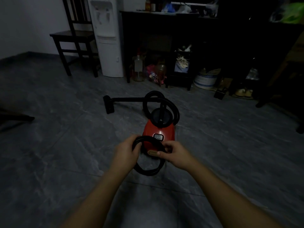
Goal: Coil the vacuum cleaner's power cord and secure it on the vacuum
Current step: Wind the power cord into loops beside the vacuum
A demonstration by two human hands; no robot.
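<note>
Head view: the left hand (127,151) is curled tight around the left side of the coiled black power cord (148,172), while the right hand (174,153) pinches the coil's right side. The coil hangs over the rear of the red vacuum (158,129) on the grey floor (65,145).

Open grey stone-look floor (57,153) lies either side of the red canister vacuum (158,130); its black looped hose (148,102) blocks the far side.
</note>
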